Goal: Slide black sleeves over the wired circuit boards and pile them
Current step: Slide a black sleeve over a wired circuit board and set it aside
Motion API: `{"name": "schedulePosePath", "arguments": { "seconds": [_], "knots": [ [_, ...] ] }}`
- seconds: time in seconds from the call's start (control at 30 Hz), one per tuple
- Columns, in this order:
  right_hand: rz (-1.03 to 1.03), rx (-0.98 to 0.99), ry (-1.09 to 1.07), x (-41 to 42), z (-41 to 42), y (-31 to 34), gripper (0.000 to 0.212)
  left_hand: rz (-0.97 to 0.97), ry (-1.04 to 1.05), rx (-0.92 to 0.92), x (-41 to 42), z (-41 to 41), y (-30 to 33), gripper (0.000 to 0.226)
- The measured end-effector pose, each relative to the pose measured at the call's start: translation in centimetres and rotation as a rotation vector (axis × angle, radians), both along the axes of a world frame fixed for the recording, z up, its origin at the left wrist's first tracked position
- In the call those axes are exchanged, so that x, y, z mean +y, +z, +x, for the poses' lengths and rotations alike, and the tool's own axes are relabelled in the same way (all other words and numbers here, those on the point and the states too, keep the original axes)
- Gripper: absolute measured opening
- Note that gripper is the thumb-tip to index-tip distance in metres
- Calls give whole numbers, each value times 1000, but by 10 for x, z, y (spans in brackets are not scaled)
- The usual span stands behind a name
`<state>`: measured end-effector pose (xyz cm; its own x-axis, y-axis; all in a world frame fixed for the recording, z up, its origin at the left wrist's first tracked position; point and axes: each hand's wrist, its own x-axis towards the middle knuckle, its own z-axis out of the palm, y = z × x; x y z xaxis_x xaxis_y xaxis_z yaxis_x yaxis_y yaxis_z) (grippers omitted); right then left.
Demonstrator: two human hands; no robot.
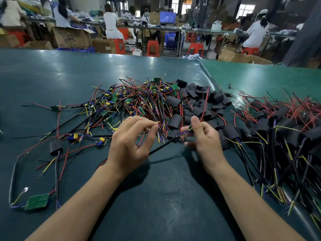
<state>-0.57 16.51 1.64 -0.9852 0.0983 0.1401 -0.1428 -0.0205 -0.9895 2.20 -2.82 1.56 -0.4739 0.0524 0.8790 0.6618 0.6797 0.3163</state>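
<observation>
A tangle of wired circuit boards (135,100) with red, yellow, blue and black leads lies mid-table. Just right of it sits a heap of empty black sleeves (199,103). Sleeved boards are piled at the far right (286,129). My left hand (132,145) pinches a bundle of thin wires between thumb and fingertips. My right hand (205,136) grips a small wired circuit board (188,130) between thumb and fingers; its black cable runs down-left between the hands. The board is mostly hidden by my fingers.
One sleeved board (56,147) and a bare green board (37,201) lie apart at the near left. The dark green table (156,197) meets a lighter green mat (260,79) at the right. People work at benches beyond the far edge.
</observation>
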Motion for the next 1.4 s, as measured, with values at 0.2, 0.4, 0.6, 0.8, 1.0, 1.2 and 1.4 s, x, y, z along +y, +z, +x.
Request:
{"name": "schedulePosePath", "arguments": {
  "seconds": [0.2,0.4,0.6,0.8,1.0,1.2,1.4],
  "knots": [
    [637,72,78,-6,-1,-8,52,-46,31,-221,-2,-2,-5,11],
    [158,-28,200,-6,5,2,57,-6,-37,-394,-9,-7,-5,2],
    [-263,-205,302,1,5,18,50,-193,-329,-567,-5,-4,-4,33],
    [-298,-187,178,14,1,22,39,-386,-367,-614,-6,1,-1,24],
    [-441,-200,213,19,0,24,22,-418,-282,-619,-8,-3,-4,22],
    [-803,-280,367,33,3,33,28,-411,-274,-660,-11,-1,-2,28],
    [-538,-73,212,27,8,34,24,-465,-265,-700,-11,-2,1,48]
  ]
}}
